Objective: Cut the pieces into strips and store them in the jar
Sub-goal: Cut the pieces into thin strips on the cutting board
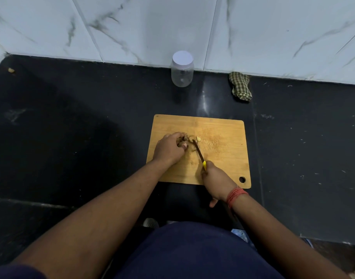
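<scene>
L hand [168, 149]: fingers curled, pinning pieces [185, 140] on cutting board [223, 137]
R hand [216, 179]: clamped on knife [198, 153] handle (yellow), blade at pieces
Jar [182, 69]: lid on, by wall, well apart from board

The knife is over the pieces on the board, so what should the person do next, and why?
Probably press the knife down through the pieces the left hand holds on the cutting board. The right hand grips the handle, the pieces look only partly cut, and the jar is capped and looks empty.
</scene>
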`<state>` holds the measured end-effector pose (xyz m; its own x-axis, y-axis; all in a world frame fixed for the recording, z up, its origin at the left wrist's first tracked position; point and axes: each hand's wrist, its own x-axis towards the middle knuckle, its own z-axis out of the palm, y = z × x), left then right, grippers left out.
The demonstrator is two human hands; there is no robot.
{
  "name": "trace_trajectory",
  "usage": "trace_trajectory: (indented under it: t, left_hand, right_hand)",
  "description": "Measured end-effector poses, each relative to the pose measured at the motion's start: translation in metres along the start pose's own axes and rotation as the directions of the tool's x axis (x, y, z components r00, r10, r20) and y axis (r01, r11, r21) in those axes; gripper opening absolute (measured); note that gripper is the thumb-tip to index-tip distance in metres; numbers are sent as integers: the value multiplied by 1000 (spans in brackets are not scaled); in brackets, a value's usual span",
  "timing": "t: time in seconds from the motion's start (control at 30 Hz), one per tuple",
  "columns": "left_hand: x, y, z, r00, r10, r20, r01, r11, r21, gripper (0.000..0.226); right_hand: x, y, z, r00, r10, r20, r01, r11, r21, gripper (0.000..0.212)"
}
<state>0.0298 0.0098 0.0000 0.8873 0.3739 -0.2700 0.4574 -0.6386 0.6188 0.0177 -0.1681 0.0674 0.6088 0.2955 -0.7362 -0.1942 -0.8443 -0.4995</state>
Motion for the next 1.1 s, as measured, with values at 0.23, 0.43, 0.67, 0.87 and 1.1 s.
trace_trajectory:
  t: [0.23,0.43,0.67,0.87,1.1]
  left_hand:
    - [2,-2,-7,997,15,81,-13,1000,-24,48]
    - [-2,-6,-7,996,31,87,-28,999,-44,49]
    - [-3,-6,-8,996,58,68,-55,997,-47,49]
    - [-3,-4,-11,996,55,71,-51,997,-51,45]
    - [-5,-2,-11,996,69,56,-67,997,-43,44]
  right_hand:
    - [8,-15,-5,1000,-16,-25,17,999,29,35]
    - [17,-24,4,1000,0,-31,-1,1000,-17,31]
    - [21,-37,4,999,-32,-38,30,998,-57,37]
    - [23,-40,4,999,-28,-35,26,999,-35,38]
    - [20,-41,2,999,-45,-24,43,996,-73,44]
